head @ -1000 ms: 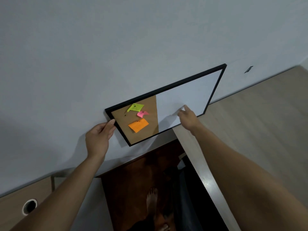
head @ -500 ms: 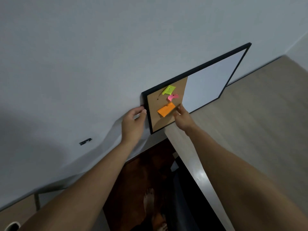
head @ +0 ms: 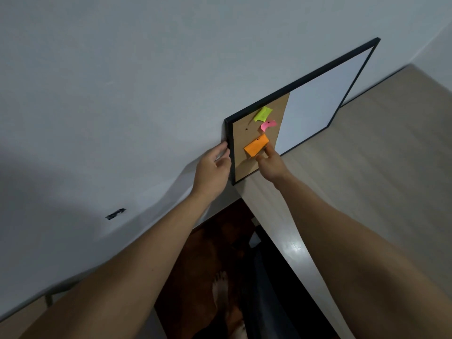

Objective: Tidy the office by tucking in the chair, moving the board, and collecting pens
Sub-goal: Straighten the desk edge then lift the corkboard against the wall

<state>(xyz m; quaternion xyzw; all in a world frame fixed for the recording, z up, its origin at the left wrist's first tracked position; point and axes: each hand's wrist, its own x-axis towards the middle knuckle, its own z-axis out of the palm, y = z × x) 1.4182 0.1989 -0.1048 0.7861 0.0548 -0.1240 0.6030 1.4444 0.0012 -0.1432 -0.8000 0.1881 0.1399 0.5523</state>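
Board (head: 315,94) stood on its lower edge along the back edge of the desk (head: 367,172), face leaning against the wall (head: 146,81). Left hand (head: 212,168) curled round the frame's near end; right hand (head: 270,162) pressed loosely closed against the cork by the orange note (head: 256,145). Risk: bottom edge could skid off the desk's near corner, or the note get knocked loose.

Board (head: 315,104) upright on the desk (head: 367,179) against the wall (head: 146,69), three notes on its left part.
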